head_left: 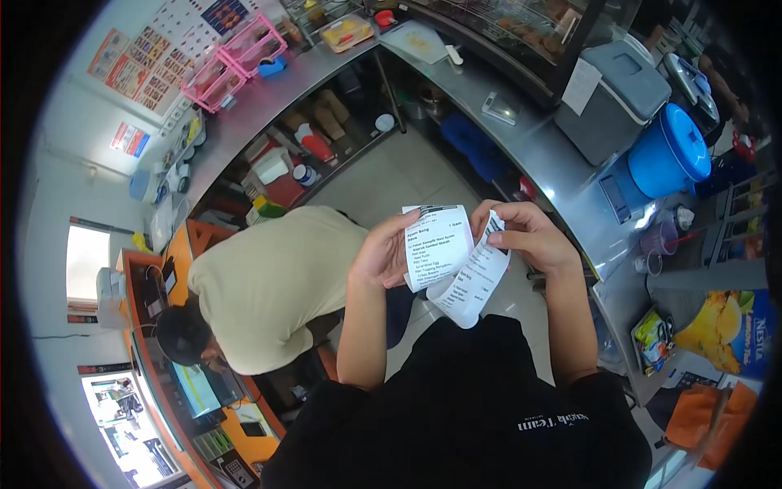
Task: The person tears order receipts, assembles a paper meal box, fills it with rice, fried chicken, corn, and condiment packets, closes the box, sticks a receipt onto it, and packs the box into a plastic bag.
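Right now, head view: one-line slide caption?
Left hand and right hand hold printed slips while a person in a beige shirt bends over on the left.

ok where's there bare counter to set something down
The steel counter shows bare patches between the white device and the dark flat panel, and in front of the pink baskets. It's crowded around the grey cooler and blue bucket.

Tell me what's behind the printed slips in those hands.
Pale floor tiles show beyond the printed slips. The left hand reaches partly behind them; its covered fingers, and anything directly behind the paper, can't be seen.
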`<state>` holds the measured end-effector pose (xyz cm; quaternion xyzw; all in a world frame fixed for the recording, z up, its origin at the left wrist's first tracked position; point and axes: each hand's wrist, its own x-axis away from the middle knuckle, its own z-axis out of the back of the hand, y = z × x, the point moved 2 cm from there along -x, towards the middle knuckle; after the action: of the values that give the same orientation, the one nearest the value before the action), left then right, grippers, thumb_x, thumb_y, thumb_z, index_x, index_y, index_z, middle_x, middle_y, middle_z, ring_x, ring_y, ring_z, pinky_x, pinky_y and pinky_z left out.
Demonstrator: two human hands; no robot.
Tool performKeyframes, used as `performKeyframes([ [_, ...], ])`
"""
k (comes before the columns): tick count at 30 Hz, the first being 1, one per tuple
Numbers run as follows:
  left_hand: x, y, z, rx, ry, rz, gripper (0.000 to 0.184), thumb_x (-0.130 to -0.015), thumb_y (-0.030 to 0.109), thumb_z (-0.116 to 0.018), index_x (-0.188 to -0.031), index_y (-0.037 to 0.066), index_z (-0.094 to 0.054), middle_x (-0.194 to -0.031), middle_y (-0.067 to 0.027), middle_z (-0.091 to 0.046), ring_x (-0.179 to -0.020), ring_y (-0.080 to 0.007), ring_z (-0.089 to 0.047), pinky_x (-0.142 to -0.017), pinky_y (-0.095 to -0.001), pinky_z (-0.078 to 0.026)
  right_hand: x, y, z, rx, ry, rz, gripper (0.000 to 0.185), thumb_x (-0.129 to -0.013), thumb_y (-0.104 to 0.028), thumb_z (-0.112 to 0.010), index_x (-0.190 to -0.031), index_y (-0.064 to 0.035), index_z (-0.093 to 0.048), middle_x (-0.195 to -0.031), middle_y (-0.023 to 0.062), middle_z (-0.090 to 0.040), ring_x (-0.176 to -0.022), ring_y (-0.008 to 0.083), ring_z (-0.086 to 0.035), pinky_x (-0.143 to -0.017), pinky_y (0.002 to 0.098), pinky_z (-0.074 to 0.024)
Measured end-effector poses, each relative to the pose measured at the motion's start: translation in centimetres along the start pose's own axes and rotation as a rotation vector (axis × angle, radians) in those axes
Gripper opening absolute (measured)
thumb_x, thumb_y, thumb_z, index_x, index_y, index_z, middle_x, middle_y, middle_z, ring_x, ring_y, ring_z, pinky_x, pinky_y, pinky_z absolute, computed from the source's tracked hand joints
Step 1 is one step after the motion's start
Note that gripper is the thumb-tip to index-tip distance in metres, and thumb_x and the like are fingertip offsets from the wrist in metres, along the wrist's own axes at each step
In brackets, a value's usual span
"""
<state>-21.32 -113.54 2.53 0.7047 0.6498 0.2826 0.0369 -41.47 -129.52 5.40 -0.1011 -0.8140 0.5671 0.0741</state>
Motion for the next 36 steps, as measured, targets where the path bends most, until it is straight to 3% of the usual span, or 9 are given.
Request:
performKeyframes([
  [7, -9.0, 5.7, -2.6, -0.186, -0.068, -0.001, 0.047, -0.11, 0.032, -0.048, -0.124, -0.011, -0.06, -0.092, -0.0181, -0.074, -0.035, -0.0146, -0.053, -0.024, -0.0217, -0.031, -5.4, -1.7, 7.6, -0.106, -0.019, 0.076, 0.031, -0.087, -0.003, -0.072, -0.116, 0.0068, -0.072, -0.126, 0.0093, -0.068, -0.105, 0.0153, -0.067, -0.093, 0.0318, -0.0521],
  [12, -16.3, 12.0, -1.6, -0.404, -0.027, -0.061, 0.05, -0.111, 0.042, -0.046, -0.123, -0.005, -0.06, -0.084, -0.0108, -0.072, -0.031, -0.0092, -0.045, -0.026, -0.021, -0.028, -12.6, -4.6, 12.8, -0.101, 0.007, -0.035, 0.032, -0.088, -0.006, -0.075, -0.118, 0.0034, -0.072, -0.104, 0.0041, -0.073, -0.082, 0.0085, -0.065, -0.062, 0.0235, -0.0499],
  [15, -20.6, 17.3, -1.4, -0.5, -0.042, -0.121, 0.05, -0.111, 0.046, -0.045, -0.122, 0.0, -0.06, -0.078, -0.007, -0.07, -0.031, -0.0067, -0.04, -0.028, -0.0208, -0.023, -18.3, -4.9, 16.3, 0.048, -0.003, -0.092, 0.02, -0.089, -0.013, -0.076, -0.099, 0.0043, -0.074, -0.099, 0.0104, -0.071, -0.072, 0.0108, -0.061, -0.059, 0.0222, -0.0464],
  [24, -30.9, 33.3, 0.9, -0.623, 0.122, -0.329, 0.048, -0.11, 0.053, -0.046, -0.115, 0.007, -0.061, -0.074, -0.0001, -0.066, -0.034, -0.002, -0.033, -0.033, -0.0198, -0.023, -35.6, -8.6, 21.6, 0.21, -0.036, -0.144, 0.028, -0.093, -0.016, -0.078, -0.118, -0.0027, -0.074, -0.09, -0.0037, -0.071, -0.074, 0.0026, -0.057, -0.059, 0.0211, -0.0413],
  [25, -31.7, 34.7, 1.2, -0.592, 0.17, -0.363, 0.046, -0.11, 0.05, -0.047, -0.115, 0.007, -0.062, -0.079, 0.0002, -0.067, -0.039, -0.0017, -0.038, -0.033, -0.02, -0.021, -37.3, -8.2, 22.2, 0.214, -0.033, -0.158, 0.03, -0.094, -0.018, -0.077, -0.119, -0.0024, -0.073, -0.092, -0.0037, -0.072, -0.075, 0.0022, -0.057, -0.06, 0.021, -0.0407],
  [27, -33.0, 37.6, 2.7, -0.542, 0.136, -0.418, 0.042, -0.11, 0.044, -0.049, -0.123, 0.006, -0.062, -0.097, -0.0037, -0.072, -0.063, -0.006, -0.062, -0.048, -0.0211, -0.044, -40.7, -8.7, 21.9, 0.141, -0.081, -0.089, 0.022, -0.093, -0.018, -0.078, -0.111, -0.0057, -0.075, -0.083, -0.0064, -0.068, -0.07, 0.0014, -0.056, -0.058, 0.0205, -0.0406],
  [30, -35.7, 41.4, 4.0, -0.462, 0.366, -0.59, 0.043, -0.109, 0.037, -0.052, -0.136, 0.004, -0.057, -0.12, -0.008, -0.071, -0.103, -0.0155, -0.07, -0.083, -0.0309, -0.056, -46.6, -8.1, 23.1, 0.135, -0.085, -0.107, 0.023, -0.094, -0.02, -0.077, -0.112, -0.0059, -0.075, -0.085, -0.0067, -0.069, -0.071, 0.001, -0.056, -0.058, 0.0204, -0.0402],
  [33, -38.1, 46.3, 7.4, -0.427, 0.302, -0.628, 0.047, -0.108, 0.034, -0.053, -0.144, 0.003, -0.053, -0.132, -0.0098, -0.068, -0.124, -0.0221, -0.064, -0.106, -0.0392, -0.049, -53.4, -6.4, 24.7, 0.141, -0.098, -0.203, 0.024, -0.095, -0.022, -0.077, -0.113, -0.0062, -0.075, -0.087, -0.0066, -0.07, -0.071, 0.0011, -0.057, -0.059, 0.0202, -0.0405],
  [36, -40.0, 51.2, 8.5, -0.408, 0.279, -0.744, 0.048, -0.109, 0.032, -0.048, -0.143, -0.001, -0.051, -0.128, -0.0227, -0.07, -0.108, -0.027, -0.072, -0.094, -0.0401, -0.06, -60.7, -4.5, 25.3, 0.106, -0.148, -0.182, 0.02, -0.096, -0.02, -0.075, -0.11, -0.006, -0.075, -0.089, -0.0062, -0.072, -0.072, 0.0012, -0.059, -0.06, 0.0196, -0.0412],
])
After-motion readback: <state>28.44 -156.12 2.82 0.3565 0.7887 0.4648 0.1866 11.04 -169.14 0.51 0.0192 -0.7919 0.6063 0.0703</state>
